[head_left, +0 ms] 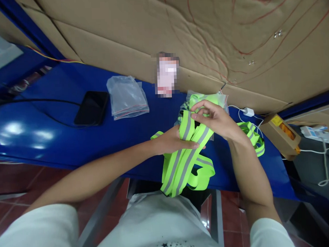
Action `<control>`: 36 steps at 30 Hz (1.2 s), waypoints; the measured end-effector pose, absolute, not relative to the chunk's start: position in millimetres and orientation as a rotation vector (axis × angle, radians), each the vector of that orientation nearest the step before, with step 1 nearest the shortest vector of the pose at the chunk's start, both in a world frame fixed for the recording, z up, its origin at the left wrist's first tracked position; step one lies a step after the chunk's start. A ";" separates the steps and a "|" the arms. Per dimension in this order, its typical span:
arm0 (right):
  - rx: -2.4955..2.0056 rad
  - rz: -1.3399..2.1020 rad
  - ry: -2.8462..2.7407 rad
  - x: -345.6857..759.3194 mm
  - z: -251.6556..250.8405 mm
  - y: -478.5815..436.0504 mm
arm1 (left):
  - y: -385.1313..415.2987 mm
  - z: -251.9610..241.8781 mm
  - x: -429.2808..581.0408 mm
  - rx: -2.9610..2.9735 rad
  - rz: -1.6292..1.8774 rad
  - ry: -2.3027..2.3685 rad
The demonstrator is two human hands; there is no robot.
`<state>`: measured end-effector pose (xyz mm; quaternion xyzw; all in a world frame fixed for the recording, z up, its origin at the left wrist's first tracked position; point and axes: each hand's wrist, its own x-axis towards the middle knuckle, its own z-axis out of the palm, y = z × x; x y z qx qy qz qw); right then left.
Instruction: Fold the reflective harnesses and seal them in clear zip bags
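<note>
In the head view, my left hand (173, 140) is closed around the middle of a folded neon-yellow reflective strap (179, 166) with grey stripes. Its lower folds hang over the table's front edge, close to my shirt. My right hand (214, 118) has thumb and index finger pinched at the strap's upper end, beside a dark piece partly hidden by the fingers. Behind the hands, clear bags (221, 97) with more neon-yellow strap inside lie against the cardboard. A loose coil of the same strap (252, 136) rests right of my right forearm.
On the blue table (59, 141) lie a stack of clear zip bags (128, 97) and a black phone-like device (91, 108) with a cable. A cardboard panel (110, 42) stands along the back. A brown box (280, 135), a white charger (248, 112) and cables are at right.
</note>
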<state>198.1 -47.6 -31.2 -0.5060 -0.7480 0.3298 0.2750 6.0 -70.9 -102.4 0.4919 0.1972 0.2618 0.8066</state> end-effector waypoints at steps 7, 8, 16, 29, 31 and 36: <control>-1.269 0.723 -2.473 193.5 -29.2 -68.2 | -62.1 -113.3 6.8 1.237 0.682 0.488; -1.291 0.716 -2.485 190.9 -30.1 -70.2 | -61.5 -113.8 7.1 1.264 0.726 0.522; -1.396 0.508 -2.291 184.7 -30.0 -61.9 | -69.5 -102.0 8.1 0.780 0.467 0.359; -1.338 1.032 -1.923 191.8 -29.7 -55.2 | -71.2 -96.2 -0.6 1.144 0.396 0.282; -1.322 0.839 -2.062 192.8 -29.1 -57.1 | -70.0 -97.6 -1.1 1.168 0.415 0.286; -1.284 0.804 -2.455 190.9 -22.8 -74.4 | -67.8 -96.8 -3.3 1.313 0.385 0.232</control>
